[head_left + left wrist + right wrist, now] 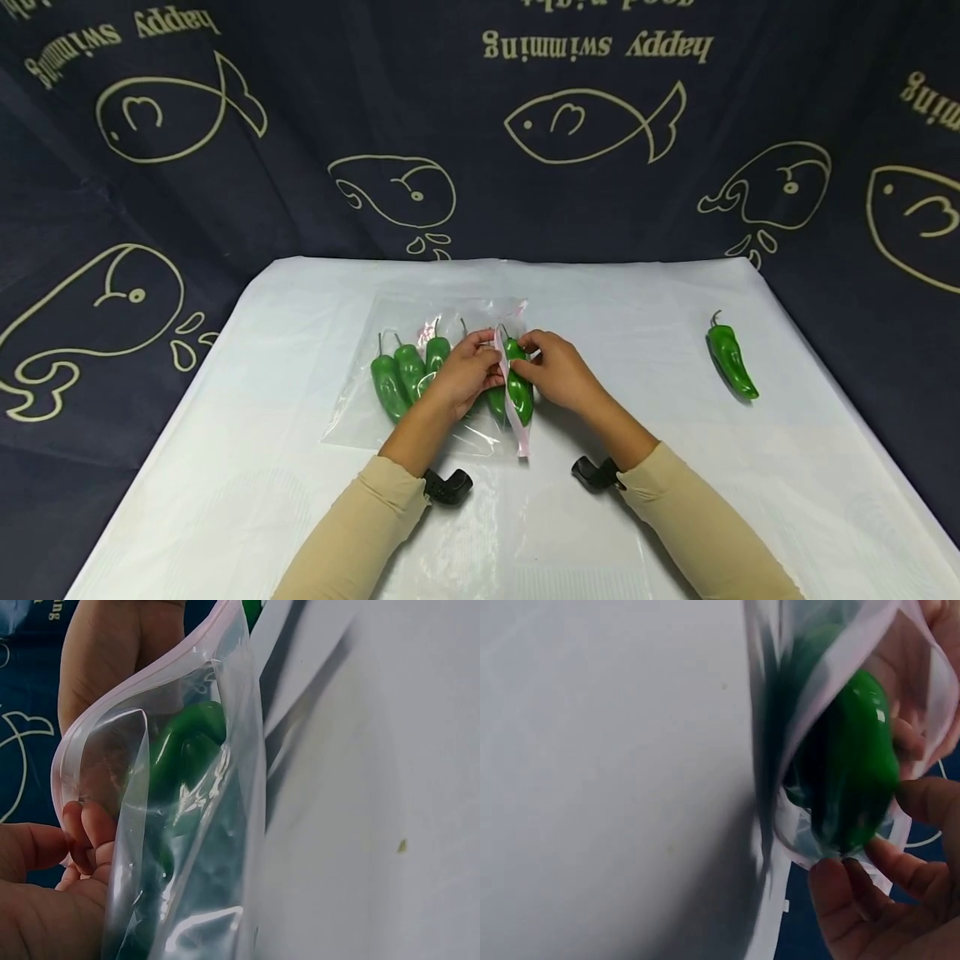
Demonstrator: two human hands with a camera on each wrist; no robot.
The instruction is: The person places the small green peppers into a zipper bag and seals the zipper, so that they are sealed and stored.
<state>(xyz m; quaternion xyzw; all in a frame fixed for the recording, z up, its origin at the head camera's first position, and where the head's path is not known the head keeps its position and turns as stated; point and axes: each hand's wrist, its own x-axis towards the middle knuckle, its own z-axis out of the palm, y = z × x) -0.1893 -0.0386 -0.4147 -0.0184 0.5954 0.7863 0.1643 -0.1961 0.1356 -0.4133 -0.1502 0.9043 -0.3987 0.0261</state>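
A clear zip bag (pixel 348 421) with a pink zip edge lies on the table, several green chili peppers (pixel 388 387) inside it. My left hand (pixel 468 375) pinches the bag's rim and keeps its mouth spread. At that mouth, my right hand (pixel 555 367) holds another green chili pepper (pixel 519 396) by its stem end, fingertips and thumb on it. The right wrist view shows this pepper (pixel 866 757) partly between the bag's two pink edges. Through the film in the left wrist view, a pepper (pixel 184 750) shows beside my left hand (pixel 52 877).
One more green chili pepper (pixel 731 358) lies by itself on the right side of the white-covered table (pixel 637 308). Behind the table hangs a dark blue curtain (pixel 465 108) with fish and whale drawings. Black wrist cameras (pixel 448 487) sit below both wrists.
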